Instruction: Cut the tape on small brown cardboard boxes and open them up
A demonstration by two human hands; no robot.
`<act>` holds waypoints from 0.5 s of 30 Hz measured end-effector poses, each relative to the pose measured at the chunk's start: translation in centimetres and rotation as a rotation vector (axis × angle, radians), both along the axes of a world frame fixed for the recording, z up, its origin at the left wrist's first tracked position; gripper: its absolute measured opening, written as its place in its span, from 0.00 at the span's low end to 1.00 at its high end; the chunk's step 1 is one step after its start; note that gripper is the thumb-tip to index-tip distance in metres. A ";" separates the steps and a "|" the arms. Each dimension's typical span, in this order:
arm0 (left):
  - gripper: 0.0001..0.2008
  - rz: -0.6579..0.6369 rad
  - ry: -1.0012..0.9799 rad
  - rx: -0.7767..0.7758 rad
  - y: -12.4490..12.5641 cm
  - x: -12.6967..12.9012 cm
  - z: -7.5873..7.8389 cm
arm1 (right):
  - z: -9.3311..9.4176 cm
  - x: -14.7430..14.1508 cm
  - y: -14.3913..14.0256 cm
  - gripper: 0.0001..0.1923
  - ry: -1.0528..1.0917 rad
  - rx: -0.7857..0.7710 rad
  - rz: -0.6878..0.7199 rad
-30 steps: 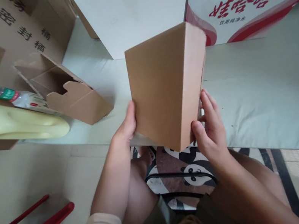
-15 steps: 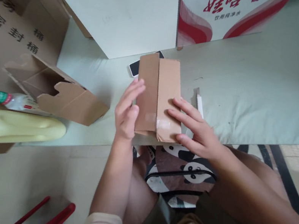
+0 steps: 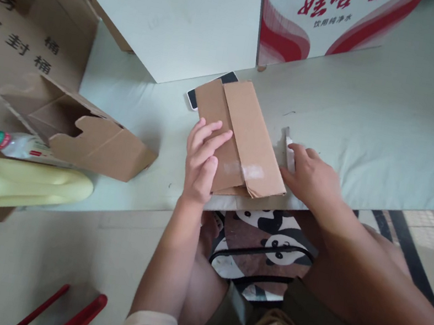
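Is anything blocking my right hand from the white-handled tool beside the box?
Nothing visible: your right hand is at the white-handled tool, with the cardboard box off to its left.

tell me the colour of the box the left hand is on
The box is brown, best seen in the head view.

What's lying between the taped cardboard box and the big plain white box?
In the head view, a flat, dark-faced device with a white edge lies there on the cloth, partly hidden by the taped cardboard box.
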State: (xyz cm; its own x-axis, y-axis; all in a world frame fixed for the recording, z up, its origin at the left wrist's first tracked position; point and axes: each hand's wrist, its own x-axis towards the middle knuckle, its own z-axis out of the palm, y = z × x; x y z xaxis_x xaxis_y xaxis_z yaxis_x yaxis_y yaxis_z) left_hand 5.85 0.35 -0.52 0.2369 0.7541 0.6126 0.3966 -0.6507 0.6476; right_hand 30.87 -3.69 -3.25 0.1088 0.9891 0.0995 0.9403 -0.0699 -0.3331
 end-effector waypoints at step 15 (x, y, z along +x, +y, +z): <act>0.28 0.264 0.153 0.247 -2.7 5.3 0.2 | 3.4 1.1 0.1 0.11 1.365 0.736 0.069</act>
